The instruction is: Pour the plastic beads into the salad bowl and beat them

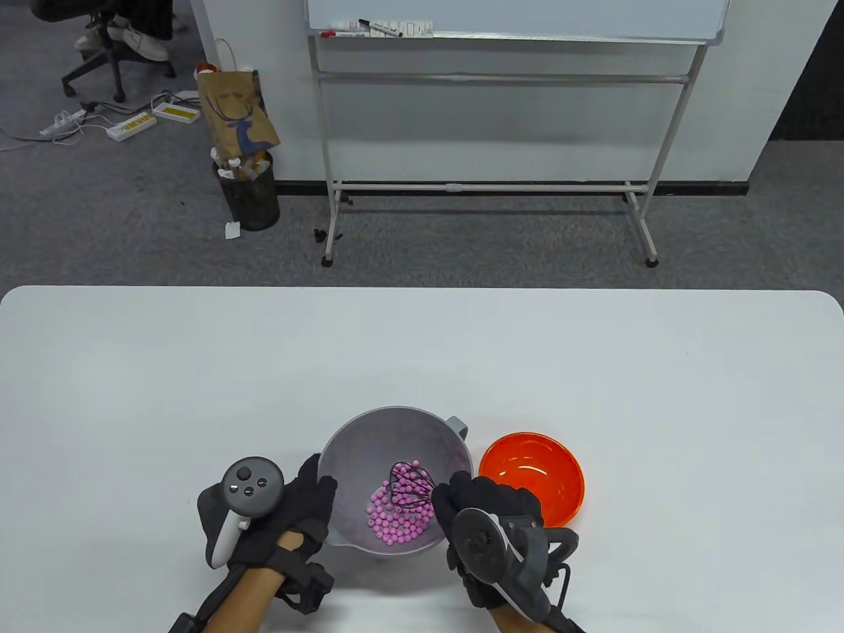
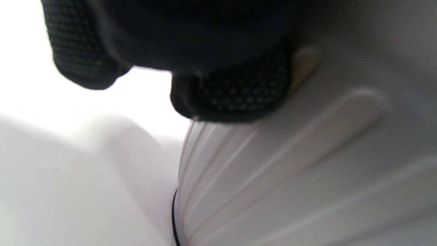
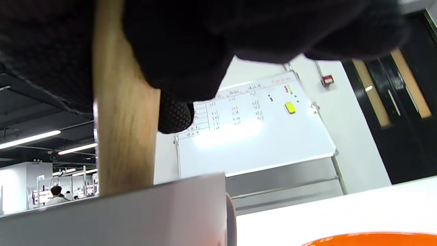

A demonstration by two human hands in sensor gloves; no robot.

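Between both hands (image 1: 300, 508): beads (image 1: 395, 517) in bowl (image 1: 369, 442).

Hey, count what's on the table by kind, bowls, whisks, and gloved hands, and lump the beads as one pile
Bowls: 2, grey salad bowl, orange bowl
Whisks: 1, whisk
Bead piles: 1, pink beads
Gloved hands: 2, left hand, right hand
Total: 6

White desk (image 1: 422, 356) on grey carpet (image 1: 461, 244); wheeled whiteboard (image 1: 514, 16) against white wall (image 1: 527, 112), black mesh bin (image 1: 249, 191) with paper bag (image 1: 236, 112) left of it, power strips (image 1: 132, 124), office chair base (image 1: 105, 62) top left
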